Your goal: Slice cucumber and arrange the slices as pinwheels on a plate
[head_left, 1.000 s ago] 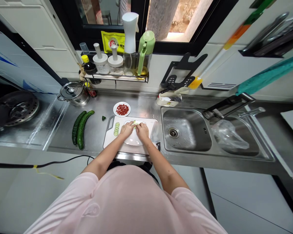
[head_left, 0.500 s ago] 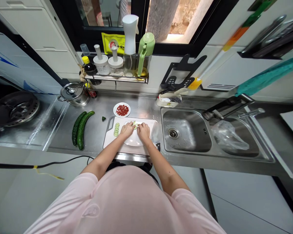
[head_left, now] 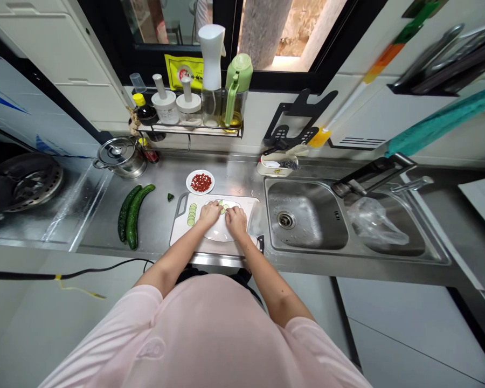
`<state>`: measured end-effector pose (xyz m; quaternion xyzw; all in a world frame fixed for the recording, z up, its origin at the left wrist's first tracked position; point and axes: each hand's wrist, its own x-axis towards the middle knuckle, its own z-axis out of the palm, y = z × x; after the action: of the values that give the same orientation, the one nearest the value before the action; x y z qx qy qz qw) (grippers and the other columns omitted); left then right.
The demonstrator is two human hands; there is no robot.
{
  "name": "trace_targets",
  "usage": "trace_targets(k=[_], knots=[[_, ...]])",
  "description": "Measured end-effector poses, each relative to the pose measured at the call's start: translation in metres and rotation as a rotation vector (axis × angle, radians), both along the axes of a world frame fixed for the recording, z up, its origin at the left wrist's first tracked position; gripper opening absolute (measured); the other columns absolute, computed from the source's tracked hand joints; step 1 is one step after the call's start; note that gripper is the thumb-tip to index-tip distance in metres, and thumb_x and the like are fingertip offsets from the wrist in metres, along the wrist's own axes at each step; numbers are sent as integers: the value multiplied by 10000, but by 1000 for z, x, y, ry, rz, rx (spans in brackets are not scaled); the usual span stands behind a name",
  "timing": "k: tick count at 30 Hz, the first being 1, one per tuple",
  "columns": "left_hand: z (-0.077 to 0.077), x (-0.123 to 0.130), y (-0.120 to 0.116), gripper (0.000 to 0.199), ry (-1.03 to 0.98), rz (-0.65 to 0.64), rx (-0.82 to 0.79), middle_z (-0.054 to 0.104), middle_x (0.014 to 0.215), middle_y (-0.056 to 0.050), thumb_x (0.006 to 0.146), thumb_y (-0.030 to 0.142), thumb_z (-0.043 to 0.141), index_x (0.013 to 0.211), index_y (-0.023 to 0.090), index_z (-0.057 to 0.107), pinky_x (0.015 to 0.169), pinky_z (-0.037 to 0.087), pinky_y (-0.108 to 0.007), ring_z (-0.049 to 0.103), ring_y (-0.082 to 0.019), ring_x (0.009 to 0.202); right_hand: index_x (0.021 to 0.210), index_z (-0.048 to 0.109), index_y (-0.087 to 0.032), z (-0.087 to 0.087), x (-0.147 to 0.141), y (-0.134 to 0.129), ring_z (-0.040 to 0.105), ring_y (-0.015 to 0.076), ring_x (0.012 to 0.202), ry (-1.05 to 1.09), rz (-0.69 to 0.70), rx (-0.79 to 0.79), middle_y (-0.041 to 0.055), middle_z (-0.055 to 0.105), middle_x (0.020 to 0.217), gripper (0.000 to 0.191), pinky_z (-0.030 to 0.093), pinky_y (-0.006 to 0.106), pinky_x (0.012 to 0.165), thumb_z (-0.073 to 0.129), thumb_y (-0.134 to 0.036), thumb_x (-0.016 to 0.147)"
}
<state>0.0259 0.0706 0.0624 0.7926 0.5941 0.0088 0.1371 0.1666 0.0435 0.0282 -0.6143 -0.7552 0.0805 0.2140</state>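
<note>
A white oval plate (head_left: 219, 235) lies on the pale cutting board (head_left: 179, 237). Several pale green cucumber slices (head_left: 224, 205) sit near its far rim, between my hands. My left hand (head_left: 210, 213) is over the plate's left part, fingertips closed on a cucumber slice. From the right, my right hand (head_left: 236, 221) reaches in with bent fingers closed at a slice; its fingertips are partly hidden. A row of overlapping cucumber slices (head_left: 191, 214) lies on the board left of the plate. At the board's right edge a knife's black handle (head_left: 261, 244) sticks out.
Two whole cucumbers (head_left: 134, 218) and a cucumber end (head_left: 170, 197) lie to the left. Behind the board stands a small plate of chopped red pieces (head_left: 201, 182). A lidded pot (head_left: 121, 156) is at back left, a double sink (head_left: 307, 215) at right, a condiment shelf (head_left: 192, 129) above.
My right hand's fingers have shifted slightly at the slices on the plate. The whole view has moved a little; the hands stay over the plate.
</note>
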Motion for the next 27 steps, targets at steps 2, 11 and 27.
trace_targets(k=[2,11,27], knots=[[0,1,1,291,9,5,0,567,1050,-94,889,197,397,1021,221,655,794,407,-292,489,-210,1016,1013,632,-203,1,2,-1,410,209,867,15,5,-1,77,521,942,246,309,314,767,417,-257,907],[2,2,1,284,-50,69,35,591,1023,-78,884,197,405,1046,239,634,773,403,-290,515,-206,993,1013,634,-200,1,8,-15,432,203,878,80,-2,5,69,532,940,247,334,306,791,419,-249,902],[7,-55,-73,290,-390,608,155,635,985,-32,832,264,465,1082,240,608,793,412,-266,576,-173,878,1032,630,-195,22,15,-45,468,208,905,229,38,15,77,546,939,258,367,329,817,413,-243,901]])
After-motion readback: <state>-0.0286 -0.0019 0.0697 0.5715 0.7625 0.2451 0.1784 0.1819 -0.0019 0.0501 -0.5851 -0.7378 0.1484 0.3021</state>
